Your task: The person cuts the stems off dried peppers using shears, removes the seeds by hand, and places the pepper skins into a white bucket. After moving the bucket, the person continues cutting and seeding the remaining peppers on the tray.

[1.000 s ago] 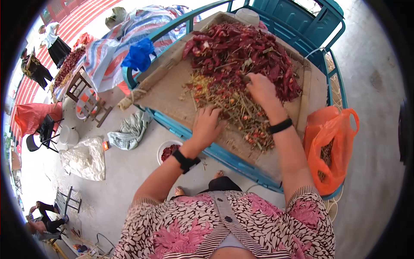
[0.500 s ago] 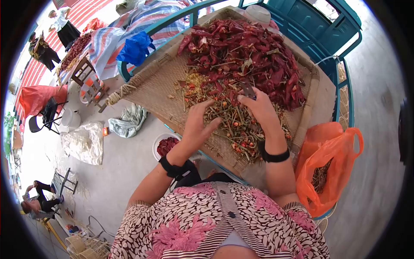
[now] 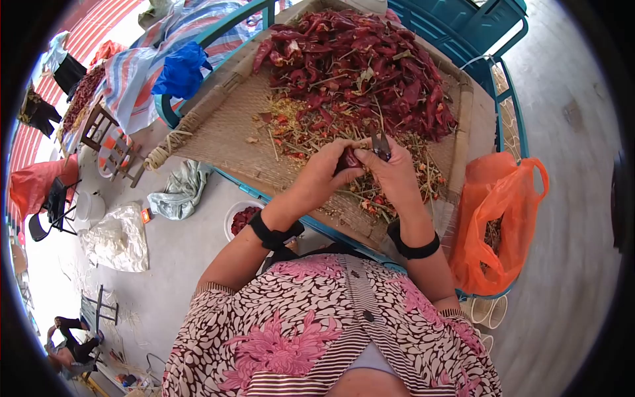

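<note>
Over the front of a woven mat (image 3: 228,129), my two hands meet. My left hand (image 3: 321,172) is closed around a dark red dried chili pepper (image 3: 348,159). In my right hand (image 3: 393,177) is a pair of small dark snips (image 3: 380,143), blades pointing away from me; its handles are mostly hidden by the fingers. The right thumb is up against the chili. Beyond the hands lies a large heap of dried red chilies (image 3: 377,73). Cut stems and red bits (image 3: 374,202) are strewn beneath and around my hands, with yellow seeds (image 3: 286,109) to the left.
An orange plastic bag (image 3: 476,225) with stems inside hangs at the right. Below the mat's left edge stands a white bowl of red chili pieces (image 3: 243,220). A teal metal frame (image 3: 506,119) surrounds the mat. A blue bag (image 3: 180,71) is on its left rail. People are at the far left.
My hands have come together; the left, open before, now holds a chili. The snips have turned to point away from me. The whole view has shifted slightly.
</note>
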The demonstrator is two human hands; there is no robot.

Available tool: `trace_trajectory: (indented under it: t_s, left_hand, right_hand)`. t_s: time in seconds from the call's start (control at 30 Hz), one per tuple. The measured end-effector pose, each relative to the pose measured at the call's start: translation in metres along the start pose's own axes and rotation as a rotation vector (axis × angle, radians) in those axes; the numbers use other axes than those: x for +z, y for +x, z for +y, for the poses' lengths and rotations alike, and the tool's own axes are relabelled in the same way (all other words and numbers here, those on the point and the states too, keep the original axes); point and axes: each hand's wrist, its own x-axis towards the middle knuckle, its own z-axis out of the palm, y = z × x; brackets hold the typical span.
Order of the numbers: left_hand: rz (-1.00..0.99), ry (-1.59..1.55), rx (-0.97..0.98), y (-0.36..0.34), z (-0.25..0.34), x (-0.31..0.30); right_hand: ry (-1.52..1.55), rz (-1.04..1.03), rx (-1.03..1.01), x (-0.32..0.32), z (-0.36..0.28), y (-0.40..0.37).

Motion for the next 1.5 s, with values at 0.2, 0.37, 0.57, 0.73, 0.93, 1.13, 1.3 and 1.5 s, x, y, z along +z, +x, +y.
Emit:
trace_trajectory:
  t_s: [0.2,0.37,0.57,0.73,0.93,1.13,1.3,1.5]
  left_hand:
    - [0.086,0.109,0.163,0.001,-0.009,0.005]
    - [0.028,0.130,0.158,0.007,-0.001,-0.005]
    - [-0.139,-0.246,-0.222,0.009,-0.004,-0.020]
    - [-0.162,-0.485,-0.225,0.008,-0.019,-0.019]
    - [-0.057,-0.736,-0.363,0.009,-0.003,-0.026]
    - [0.075,-1.426,-0.594,0.006,-0.010,-0.019]
    - [-0.022,-1.087,-0.513,0.007,0.003,-0.026]
    - [-0.203,-0.984,-0.297,-0.004,0.005,-0.032]
  right_hand:
    - [-0.483,0.271,-0.193,0.016,-0.007,-0.009]
    - [-0.076,0.305,-0.060,0.018,-0.007,-0.008]
    - [-0.092,0.281,-0.073,0.027,-0.005,-0.007]
    - [-0.196,0.117,-0.148,0.024,-0.011,0.000]
    - [-0.562,0.113,-0.597,0.022,0.001,0.007]
    - [-0.596,0.162,-0.741,0.033,0.014,0.018]
    - [-0.037,0.225,-0.090,0.039,-0.011,0.005]
    - [0.413,-0.015,0.205,0.026,-0.009,0.014]
